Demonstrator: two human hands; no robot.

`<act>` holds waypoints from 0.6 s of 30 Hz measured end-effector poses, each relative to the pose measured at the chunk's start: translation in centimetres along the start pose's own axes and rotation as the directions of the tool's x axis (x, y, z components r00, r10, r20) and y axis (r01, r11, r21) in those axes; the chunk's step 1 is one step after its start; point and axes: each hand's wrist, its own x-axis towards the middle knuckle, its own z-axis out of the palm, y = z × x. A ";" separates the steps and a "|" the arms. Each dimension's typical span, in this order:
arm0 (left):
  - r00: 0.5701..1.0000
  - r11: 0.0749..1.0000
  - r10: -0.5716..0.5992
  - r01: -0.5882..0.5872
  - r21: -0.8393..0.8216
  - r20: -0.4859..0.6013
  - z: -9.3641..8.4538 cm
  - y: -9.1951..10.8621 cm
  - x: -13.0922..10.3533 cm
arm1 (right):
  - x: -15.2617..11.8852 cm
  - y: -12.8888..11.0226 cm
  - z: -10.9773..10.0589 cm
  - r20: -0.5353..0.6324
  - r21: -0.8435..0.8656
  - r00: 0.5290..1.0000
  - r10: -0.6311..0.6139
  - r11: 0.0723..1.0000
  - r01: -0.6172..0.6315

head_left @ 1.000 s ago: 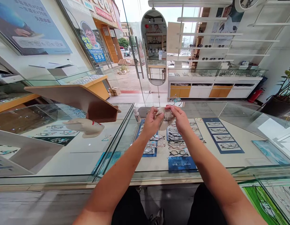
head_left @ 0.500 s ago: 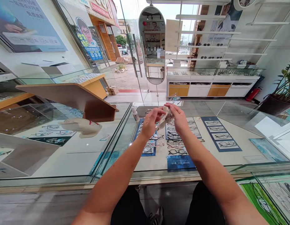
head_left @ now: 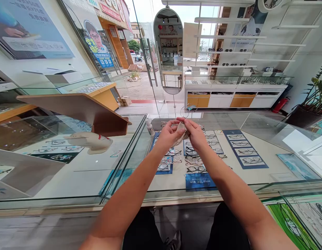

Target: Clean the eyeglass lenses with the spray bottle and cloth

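Note:
Above the glass counter (head_left: 155, 189), my two hands meet with fingertips close together. My left hand (head_left: 171, 133) is closed on a pale, crumpled cloth (head_left: 180, 130), bunched between the hands. Closed beside it, my right hand (head_left: 196, 134) pinches a pair of eyeglasses (head_left: 191, 108), whose thin-rimmed lenses stick up past the fingers with a bluish shine. The rest of the frame is hidden by fingers and cloth. Below my hands, rows of eyeglasses (head_left: 197, 169) lie inside the case. A small white bottle (head_left: 149, 127) stands left of my left hand.
A brown slanted board (head_left: 108, 119) and a cream hand-shaped stand (head_left: 91, 141) are on the left. An oval mirror (head_left: 168, 52) stands beyond the counter. A blue display strip (head_left: 245, 149) holds several eyeglasses on the right. A potted plant (head_left: 315, 93) stands at far right.
Both hands have shifted slightly left with the cloth and eyeglasses. The eyeglasses have turned, so the lenses show more above the fingers, and less of the cloth hangs in view.

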 end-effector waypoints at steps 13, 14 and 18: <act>0.988 0.986 -0.092 0.073 0.150 0.123 -0.4 0.4 -0.3 | -0.2 -0.1 0.1 0.012 0.013 1.000 0.018 1.000 -0.018; 0.987 0.986 -0.089 0.068 0.155 0.131 -0.5 0.4 -0.3 | -0.2 -0.1 0.1 0.014 0.017 1.000 0.022 1.000 -0.022; 0.986 0.987 -0.074 0.051 0.152 0.148 -0.8 0.4 -0.2 | -0.1 -0.3 0.1 0.007 0.042 0.999 0.045 0.998 -0.045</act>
